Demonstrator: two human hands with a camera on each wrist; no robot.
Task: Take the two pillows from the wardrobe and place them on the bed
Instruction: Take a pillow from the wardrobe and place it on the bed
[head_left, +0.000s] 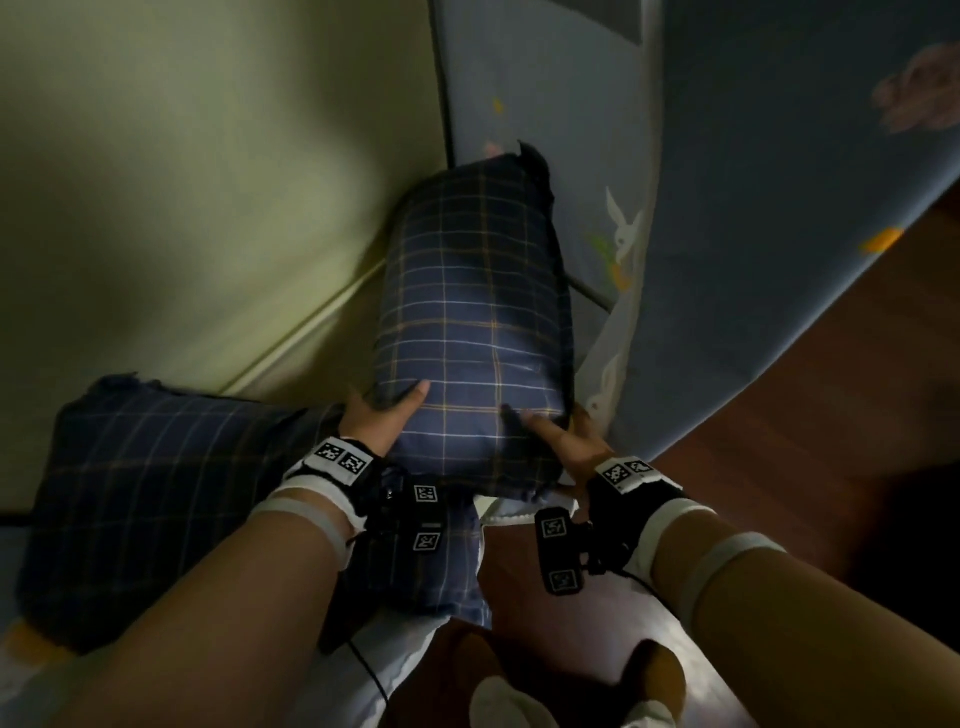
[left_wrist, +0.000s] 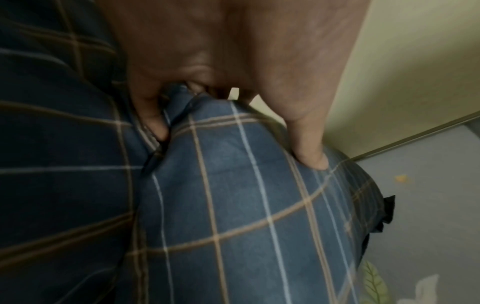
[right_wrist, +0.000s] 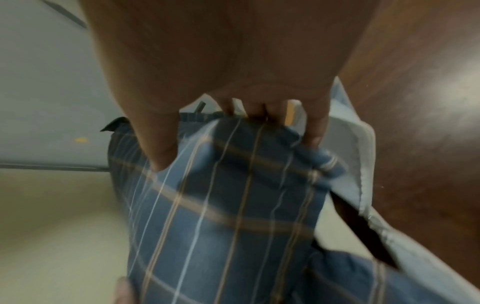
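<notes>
Up in the left half of the head view a pale green wall (head_left: 197, 171) fills the frame, and the blue sheet of the bed (head_left: 753, 182), printed with rabbits and small orange shapes, sweeps down the right side, with dark wooden floor (head_left: 857, 415) showing at the right edge. Across the lower left lies a first pillow (head_left: 145, 499) in dark navy plaid, resting flat on the bed with its far edge close to the wall. At the centre of the frame a second pillow (head_left: 472, 322) of the same plaid runs up and away from the person, its far end reaching toward the corner where wall and sheet meet, its near end overlapping the first pillow's corner. Both hands grip that near end. The left hand (head_left: 382, 415) holds the lower-left corner; in the left wrist view its thumb (left_wrist: 309, 152) presses on the top of the cloth while the other fingers (left_wrist: 150, 115) curl down into the crease between the two pillows. The right hand (head_left: 563, 441) holds the lower-right corner, thumb on top; the right wrist view shows its fingers (right_wrist: 314, 127) curled over the bunched edge of the fabric.
</notes>
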